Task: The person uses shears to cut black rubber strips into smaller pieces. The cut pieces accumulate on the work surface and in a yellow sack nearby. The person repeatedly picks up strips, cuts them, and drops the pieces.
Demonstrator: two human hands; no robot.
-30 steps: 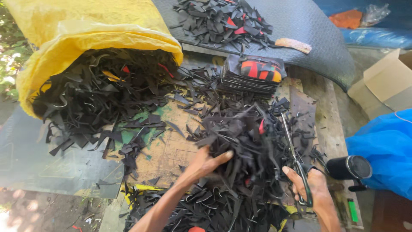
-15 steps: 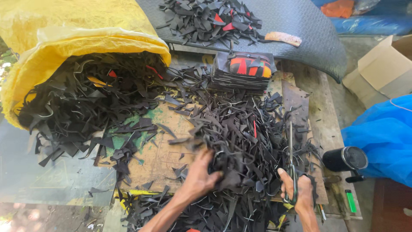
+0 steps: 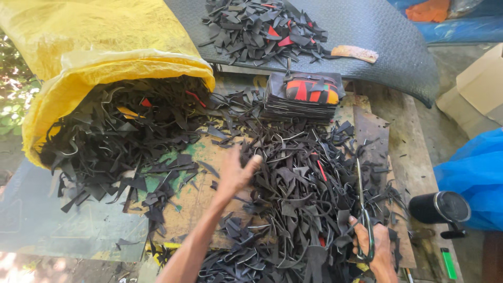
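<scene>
- Scraps: one big heap of black cut strips, too many to count, spread over the middle of the table; a few red slivers mixed in
- left hand: one, raised at the heap's left edge, just above the strips; fingers spread, holding nothing
- right hand: one, low right on the heap; fingers closed through the handles of the scissors
- scissors: one pair, blades pointing away from the person, lying over the strips; blades look nearly closed
- yellow sack: one, on its side at upper left, mouth open toward the heap, black strips spilling out
- stack of flat black pieces: one neat stack at the heap's far edge, top piece showing red and orange; count of pieces cannot tell
- second scrap pile: one, on a black textured mat at top, well apart from the hands
- black cylinder: one, right of the heap, near the right hand
- green lighter: one, bottom right
- cardboard box: one, right edge
</scene>
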